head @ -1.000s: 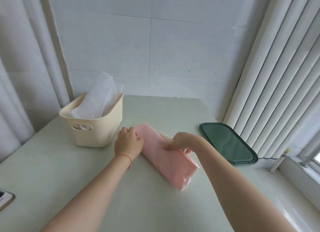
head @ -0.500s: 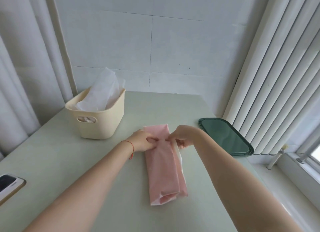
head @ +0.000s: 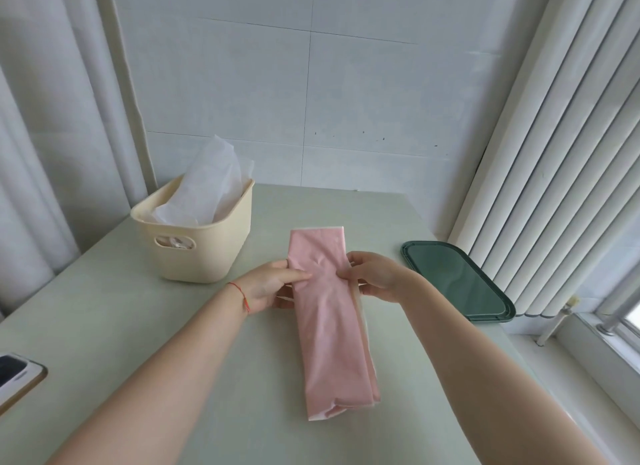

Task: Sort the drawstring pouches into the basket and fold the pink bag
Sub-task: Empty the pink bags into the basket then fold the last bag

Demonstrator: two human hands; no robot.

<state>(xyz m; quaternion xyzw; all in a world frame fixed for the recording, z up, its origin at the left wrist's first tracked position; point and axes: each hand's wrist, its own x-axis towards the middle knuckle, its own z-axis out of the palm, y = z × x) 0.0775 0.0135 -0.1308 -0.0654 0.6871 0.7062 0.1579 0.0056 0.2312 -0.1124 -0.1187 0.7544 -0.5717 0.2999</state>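
Observation:
The pink bag (head: 329, 333) lies on the table as a long narrow folded strip, running from near me toward the wall. My left hand (head: 273, 284) grips its left edge about a third of the way down, thumb on top of the fabric. My right hand (head: 375, 277) pinches the right edge at the same height. A cream plastic basket (head: 194, 253) stands at the left back of the table, with white translucent drawstring pouches (head: 207, 190) sticking up out of it.
A dark green tray (head: 457, 281) lies at the right edge of the pale green table (head: 104, 326), next to the vertical blinds. A phone (head: 14, 374) sits at the table's left edge. A tiled wall and curtains close the back.
The pink strip has turned from a diagonal to lying straight away from me. Both hands moved to grip its two long edges near the far third.

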